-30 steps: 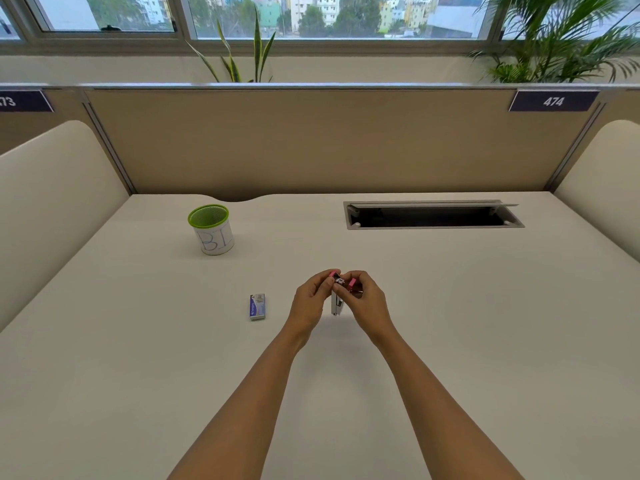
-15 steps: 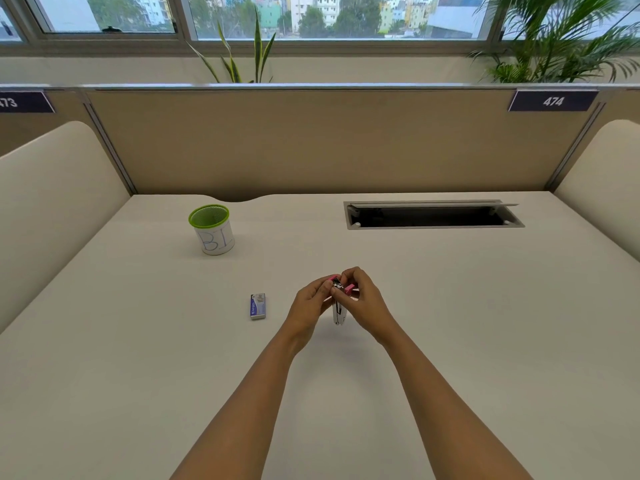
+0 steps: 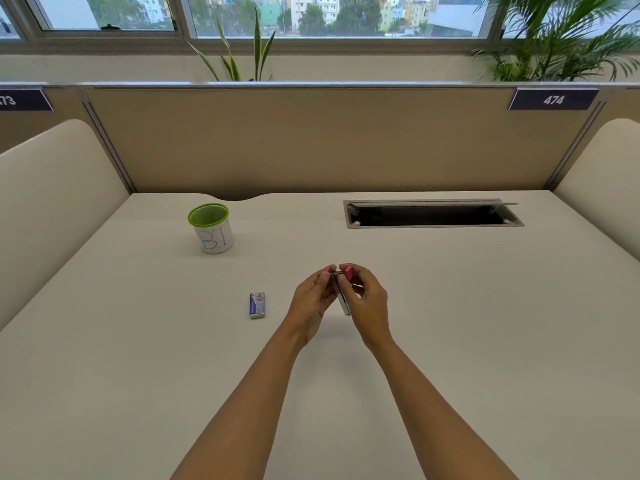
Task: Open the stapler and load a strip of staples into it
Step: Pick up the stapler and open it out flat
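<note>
Head view: a person's two hands meet above the middle of a pale bench (image 3: 485,341), both closed on a small pink-and-metal stapler (image 3: 341,292) held clear of the surface. The left hand (image 3: 311,299) pinches the stapler's far end from the left side with its fingertips, while the right hand (image 3: 369,301) grips it from the right, thumb and fingers curled around the pink part near the top. The stapler's metal body runs from the fingertips down toward the near side, tilted slightly, its lower end showing between the two palms (whether it is open or closed cannot be told at this size). No strip of staples can be made out in either hand.

A small blue-and-white staple box (image 3: 257,305) lies flat on the bench to the left of the hands, near but apart from them. Farther left and toward the far side stands a white cup with a green rim (image 3: 211,228), upright, with blue letters on its wall. On the far right of the bench, a long cable slot (image 3: 433,214) sits with its lid raised. Beyond the beige partition (image 3: 311,140), potted plants line a window.
</note>
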